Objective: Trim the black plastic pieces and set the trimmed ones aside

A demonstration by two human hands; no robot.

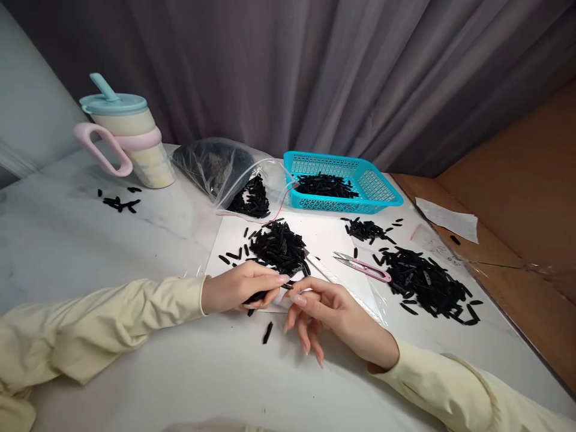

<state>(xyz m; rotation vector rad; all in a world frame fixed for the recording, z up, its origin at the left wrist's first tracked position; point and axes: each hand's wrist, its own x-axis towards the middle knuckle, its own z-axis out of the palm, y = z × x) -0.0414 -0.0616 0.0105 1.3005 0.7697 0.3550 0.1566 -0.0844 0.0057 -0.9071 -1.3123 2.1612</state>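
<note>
Hands meet over the white desk [135, 372]: left hand [238, 287] pinches a small black plastic strip [257, 296]; right hand [330, 312] holds nothing, fingers loosely spread beside it.

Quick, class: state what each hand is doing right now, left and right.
Left hand: closed, pinching a small black piece.
Right hand: open, fingers loosely spread, fingertips meeting the left hand's; holding nothing clearly visible.

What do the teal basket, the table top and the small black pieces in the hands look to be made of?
Basket: likely moulded plastic, given its even teal colour and perforated lattice walls. Table top: white with grey veining and a soft sheen, so marble or a marble-look laminate. Black piece pinched in the left hand, near the right hand: matte black, probably plastic or rubber; too small to tell.
</note>
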